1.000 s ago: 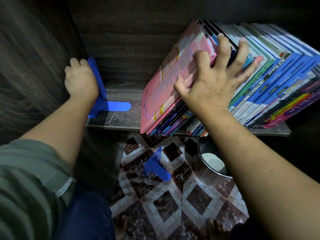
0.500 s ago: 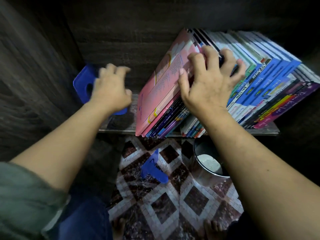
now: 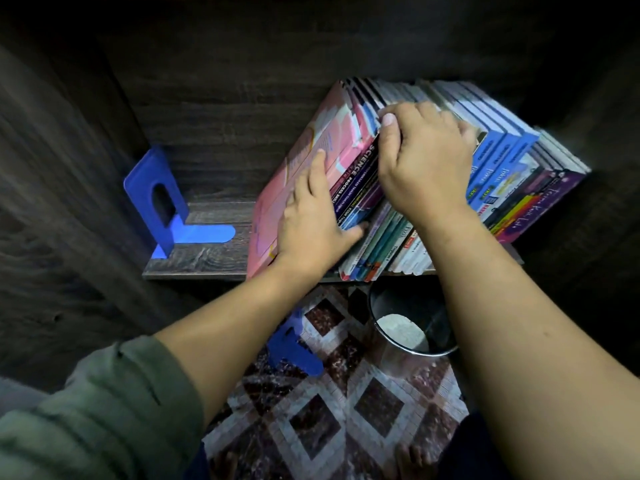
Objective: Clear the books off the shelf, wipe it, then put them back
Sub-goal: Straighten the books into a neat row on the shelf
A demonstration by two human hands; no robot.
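A row of books (image 3: 502,174) leans to the left on the dark wooden shelf (image 3: 201,261). At its left end are pink-covered books (image 3: 294,161) and a dark one marked SCIENCE (image 3: 360,168). My left hand (image 3: 311,223) grips this left group, fingers on the pink cover and thumb across the spines. My right hand (image 3: 422,161) has its fingers curled into the tops of the books just to the right, parting them. A blue bookend (image 3: 156,199) stands alone at the shelf's left end.
The cabinet's dark side wall (image 3: 62,202) closes the left. Below the shelf on the patterned tile floor (image 3: 346,410) stand a metal bucket (image 3: 412,327) and a second blue bookend (image 3: 294,344). My bare toes show at the bottom edge.
My left hand let go of the blue bookend and moved right onto the pink books. My right hand shifted from flat on the books to curling into their top edges.
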